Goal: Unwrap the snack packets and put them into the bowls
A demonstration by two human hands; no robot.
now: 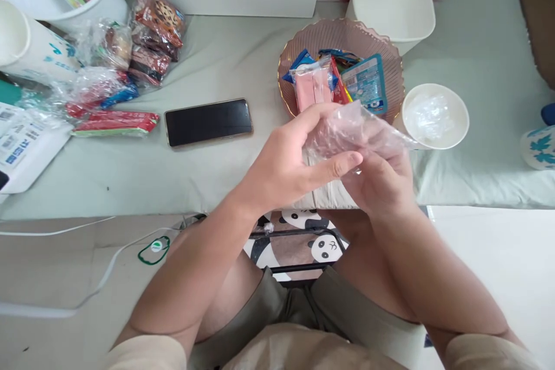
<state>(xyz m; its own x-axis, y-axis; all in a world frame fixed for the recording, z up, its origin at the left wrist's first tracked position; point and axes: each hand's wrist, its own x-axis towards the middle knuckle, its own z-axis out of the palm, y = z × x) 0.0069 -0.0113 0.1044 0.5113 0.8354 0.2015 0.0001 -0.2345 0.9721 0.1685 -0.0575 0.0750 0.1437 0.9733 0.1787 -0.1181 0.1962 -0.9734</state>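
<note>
A clear, crinkled plastic bag (342, 124) is held between both my hands, just in front of a pink scalloped glass bowl (295, 63). My left hand (295, 153) grips its left side, fingers behind the film and thumb across the front. Around its lower right part my right hand (384, 179) is closed, with some fingers hidden by the film. Inside the bowl lie a pink wrapped packet (312, 84), a blue packet (366, 84) and other small wrapped snacks. To the right, a white paper cup (462, 118) holds crumpled clear film (429, 115).
A black phone (208, 121) lies left of my hands. Bagged snacks (158, 23), red packets (117, 122) and a large white tub (108, 3) crowd the left side. A white square container (392, 6) stands behind the bowl. The table's front edge (130, 211) runs before my knees.
</note>
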